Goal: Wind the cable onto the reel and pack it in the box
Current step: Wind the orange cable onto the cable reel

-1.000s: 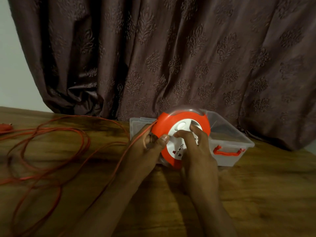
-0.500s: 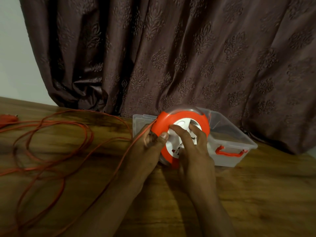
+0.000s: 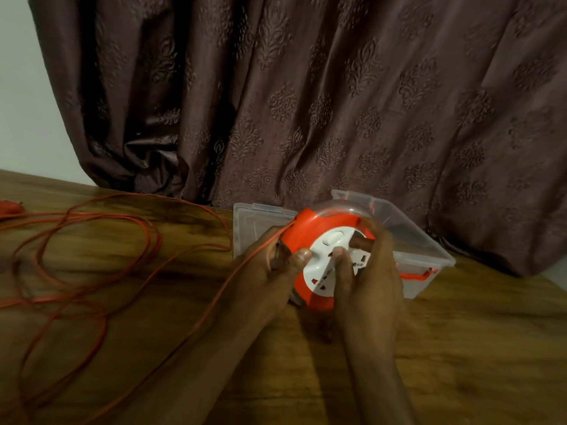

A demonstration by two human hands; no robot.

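An orange cable reel (image 3: 310,231) with a white socket face stands tilted on the wooden table (image 3: 460,348), in front of a clear plastic box (image 3: 429,250). My left hand (image 3: 270,271) grips the reel's left rim, thumb on the front, with the orange cable (image 3: 147,240) running under its fingers. My right hand (image 3: 368,271) curls over the white face, fingers reaching round its upper right side. Loose loops of cable lie across the table's left half, ending near an orange plug (image 3: 9,207) at the left edge.
A dark patterned curtain (image 3: 306,102) hangs right behind the box and table. The box has an orange handle (image 3: 414,275) on its near right side. A pale wall (image 3: 27,102) shows at the far left.
My right hand has shifted round the white face toward its upper right, turning it. The left hand keeps its grip on the rim. The view has drifted slightly.
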